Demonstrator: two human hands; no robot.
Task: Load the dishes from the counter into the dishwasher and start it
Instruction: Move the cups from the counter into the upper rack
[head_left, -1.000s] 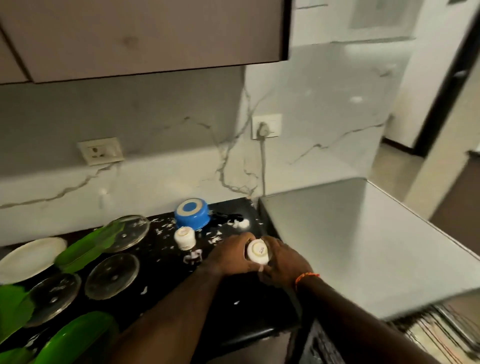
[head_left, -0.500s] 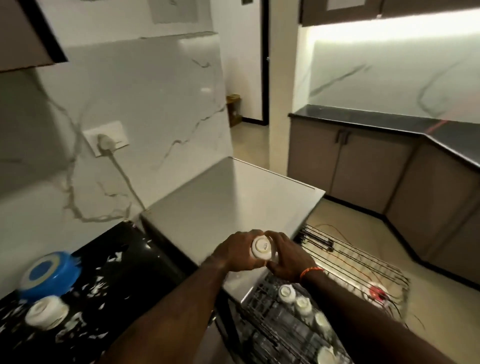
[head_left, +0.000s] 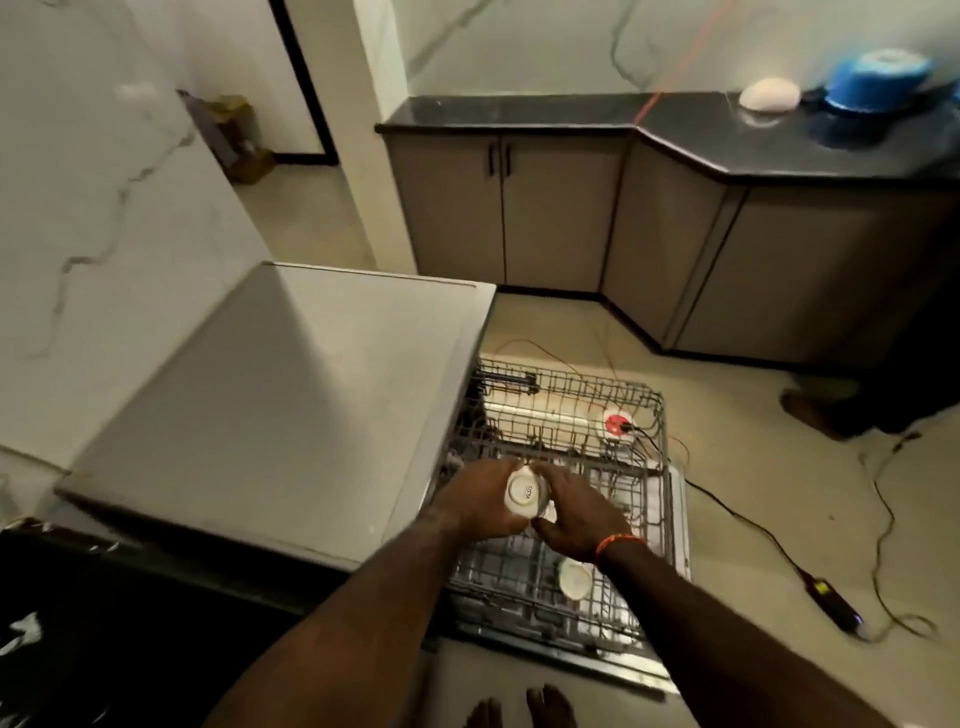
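Now over the pulled-out grey wire dishwasher rack (head_left: 644, 415) rather than above the grey dishwasher top (head_left: 291, 405) as half a second ago. Small white ceramic cup (head_left: 523, 492), base up, clasped between left hand (head_left: 480, 501) and right hand (head_left: 579, 512). In the rack below: another upturned white cup (head_left: 573, 578). Far black desk (head_left: 675, 122): blue pot (head_left: 878, 78).

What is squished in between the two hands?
A white cup, bottom up, held between the left hand and right hand over the dishwasher rack, in the head view.
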